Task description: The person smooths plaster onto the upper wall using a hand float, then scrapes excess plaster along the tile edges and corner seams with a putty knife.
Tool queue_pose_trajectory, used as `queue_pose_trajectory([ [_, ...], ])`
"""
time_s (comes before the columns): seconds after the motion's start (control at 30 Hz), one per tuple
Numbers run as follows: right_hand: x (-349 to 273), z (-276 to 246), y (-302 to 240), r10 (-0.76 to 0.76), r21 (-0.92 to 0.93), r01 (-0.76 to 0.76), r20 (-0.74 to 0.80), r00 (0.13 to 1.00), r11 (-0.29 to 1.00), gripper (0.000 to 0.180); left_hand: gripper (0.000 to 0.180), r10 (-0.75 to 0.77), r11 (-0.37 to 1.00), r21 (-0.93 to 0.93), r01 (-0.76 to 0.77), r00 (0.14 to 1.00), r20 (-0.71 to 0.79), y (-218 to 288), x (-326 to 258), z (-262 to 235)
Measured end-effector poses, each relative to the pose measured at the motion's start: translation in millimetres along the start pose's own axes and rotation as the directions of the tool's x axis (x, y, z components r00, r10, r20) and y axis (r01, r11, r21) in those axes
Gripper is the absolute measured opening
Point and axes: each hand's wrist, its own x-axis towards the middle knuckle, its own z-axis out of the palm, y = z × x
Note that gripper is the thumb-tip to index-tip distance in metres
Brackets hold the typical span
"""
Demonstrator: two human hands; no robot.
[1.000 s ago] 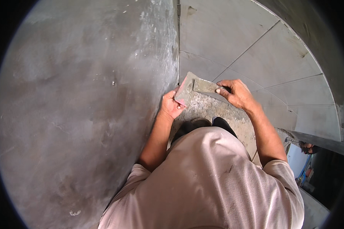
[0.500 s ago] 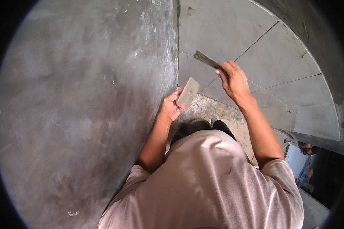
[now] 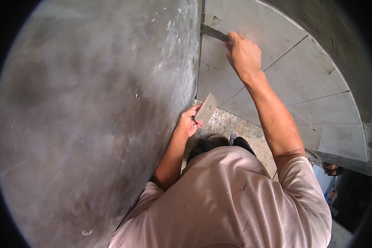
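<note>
Evidently, I am at the step of working paste into a corner. My right hand reaches to the far side, its fingers wrapped around the handle end of a scraper. The narrow blade points left, to the seam where the grey wall on the left meets the tiled surface on the right; whether the blade presses there or only hovers, I cannot tell. Nearer to me, just beside the grey wall, my left hand pinches a flat plate by its near left edge. The plate is tilted, with grey paste on its face and pinkish red along its edge.

As I judge it, the next move calls for laying the blade into the seam and drawing it along with even pressure, while my left hand holds the plate steady and close, ready for another scoop.
</note>
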Motion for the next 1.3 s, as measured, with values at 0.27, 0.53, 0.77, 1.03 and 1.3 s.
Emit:
queue_pose_trajectory([
  [0.27, -55.6, -16.5, 17.5, 0.063, 0.099, -0.059, -0.044, 0.997, 0.993, 0.011, 0.064, 0.039, 0.999, -0.009, -0.039, 0.999, 0.002, -5.4, 2.6, -8.5],
  [0.53, -108.7, -50.9, 20.1, 0.12, 0.151, -0.242, 0.555, 0.823, 0.958, 0.024, 0.054, 0.109, 0.976, -0.196, -0.096, 0.992, 0.056, -0.7, 5.2, -9.5],
  [0.77, -111.5, -38.7, 29.4, -0.063, 0.217, -0.128, 0.7, 0.712, 0.968, 0.017, 0.055, 0.088, 0.98, -0.188, -0.063, 0.988, 0.129, -0.8, 9.3, -16.8],
  [1.03, -114.3, -8.7, 30.9, 0.055, 0.095, -0.116, 0.493, 0.868, 0.989, 0.015, 0.065, 0.03, 0.998, -0.049, -0.029, 0.999, 0.014, 1.7, -0.7, -8.4],
  [1.3, -87.3, 53.4, 26.8, -0.014, 0.231, 0.031, -0.076, 0.997, 0.972, 0.012, 0.067, -0.016, 1.0, 0.006, 0.016, 0.994, -0.109, -3.9, -0.5, -7.7],
])
